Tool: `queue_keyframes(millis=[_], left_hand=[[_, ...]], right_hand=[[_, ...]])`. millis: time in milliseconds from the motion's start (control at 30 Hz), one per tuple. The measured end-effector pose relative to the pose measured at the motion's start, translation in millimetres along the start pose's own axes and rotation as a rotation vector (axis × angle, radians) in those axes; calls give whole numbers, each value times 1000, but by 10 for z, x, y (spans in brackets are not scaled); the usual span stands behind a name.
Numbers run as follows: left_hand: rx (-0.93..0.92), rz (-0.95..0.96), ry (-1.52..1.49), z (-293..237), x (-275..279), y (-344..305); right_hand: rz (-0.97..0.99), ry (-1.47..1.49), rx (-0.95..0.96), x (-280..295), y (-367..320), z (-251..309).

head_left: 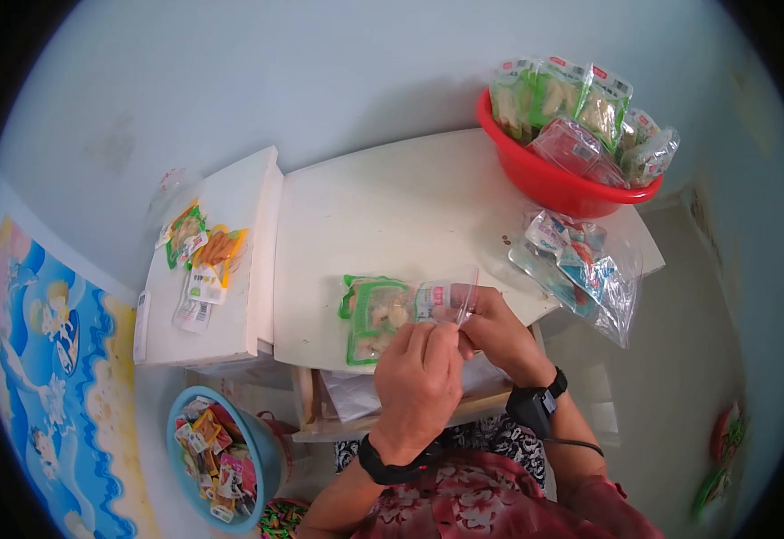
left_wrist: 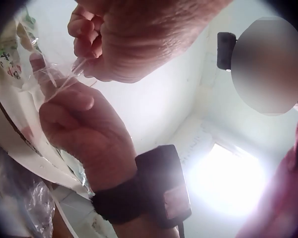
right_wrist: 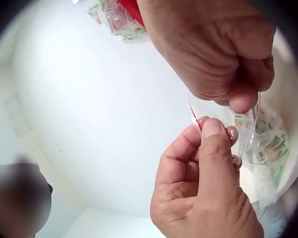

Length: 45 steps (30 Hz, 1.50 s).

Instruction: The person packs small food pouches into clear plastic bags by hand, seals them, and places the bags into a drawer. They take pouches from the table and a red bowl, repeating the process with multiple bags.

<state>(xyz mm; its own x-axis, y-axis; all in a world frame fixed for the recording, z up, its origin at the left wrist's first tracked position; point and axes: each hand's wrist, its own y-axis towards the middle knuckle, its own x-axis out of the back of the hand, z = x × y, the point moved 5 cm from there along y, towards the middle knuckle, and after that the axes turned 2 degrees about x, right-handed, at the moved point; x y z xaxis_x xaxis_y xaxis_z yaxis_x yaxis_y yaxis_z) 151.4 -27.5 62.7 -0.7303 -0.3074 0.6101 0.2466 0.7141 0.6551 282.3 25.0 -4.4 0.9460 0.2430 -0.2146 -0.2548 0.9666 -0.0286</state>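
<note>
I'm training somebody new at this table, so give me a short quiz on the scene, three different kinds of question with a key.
1. Where does the red basin sit?
a) on the floor
b) at the far right of the white table
c) inside the drawer

2. True or false: the blue basin at the lower left holds small packets.

3. Fill in the blank: the left hand and the right hand both grip one clear plastic ____.

Key: 1. b; 2. true; 3. bag
</note>
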Motion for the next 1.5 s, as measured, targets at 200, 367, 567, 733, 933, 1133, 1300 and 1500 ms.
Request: queue_keyframes(millis=[200,367,567,733,933,1133,1300,1500], left_hand=[[-5,-17,-8,25,88,-6],[-2,19,-122,39,79,-87],[-2,19,-212,157,71,-125],[76,73,-269,255,140,-220],[114,94,-252,496,487,-243],[232,-66,-26,897,1210,6],[407,-222,194,1810,1962,342],[608,-115,464,3121,2486,690]], right_hand=[[-162,103,23,-234,159,-100],[-166,-72,127,-253,260,-201],[-196,-43,-28,-288,360,-257],[-196,260,8,-312,203,-212],[-340,75,138,-199,-252,-223],[-546,3,338,-1,-499,-252],[-484,-2,290,34,-484,-295],[-464,39,251,117,-479,-341]])
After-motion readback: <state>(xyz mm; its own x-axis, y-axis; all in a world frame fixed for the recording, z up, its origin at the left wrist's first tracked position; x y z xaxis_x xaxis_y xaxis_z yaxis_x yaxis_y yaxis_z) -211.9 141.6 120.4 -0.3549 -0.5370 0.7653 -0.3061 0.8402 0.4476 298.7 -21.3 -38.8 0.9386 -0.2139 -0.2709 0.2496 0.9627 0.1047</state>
